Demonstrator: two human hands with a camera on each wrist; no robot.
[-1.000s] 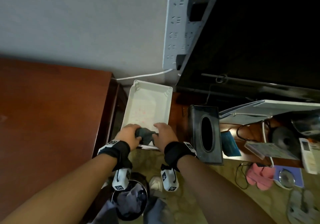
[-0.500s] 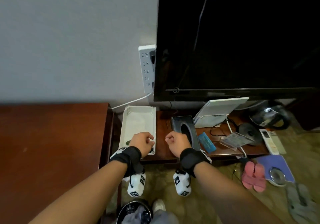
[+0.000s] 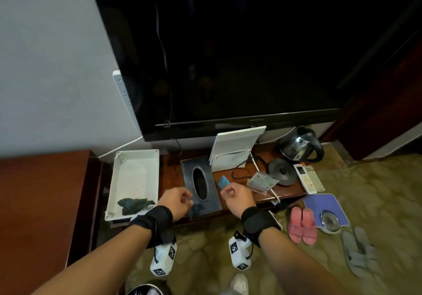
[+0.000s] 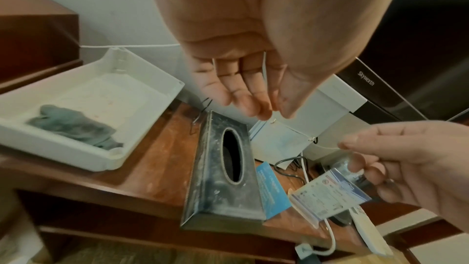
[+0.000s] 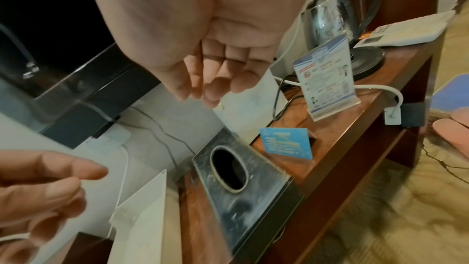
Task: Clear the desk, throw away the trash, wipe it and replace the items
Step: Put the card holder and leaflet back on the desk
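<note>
Left hand (image 3: 177,203): hovers over the near left edge of the black tissue box (image 3: 211,195), fingers loosely curled, holding nothing. Right hand (image 3: 237,200): hovers just right of the box, near the blue card (image 3: 223,182), likewise loosely curled and empty. Grey cloth (image 3: 134,204): lies crumpled in the near end of the white tray (image 3: 134,173), at the left end of the desk (image 3: 171,173). Kettle (image 3: 299,145): stands toward the right end.
</note>
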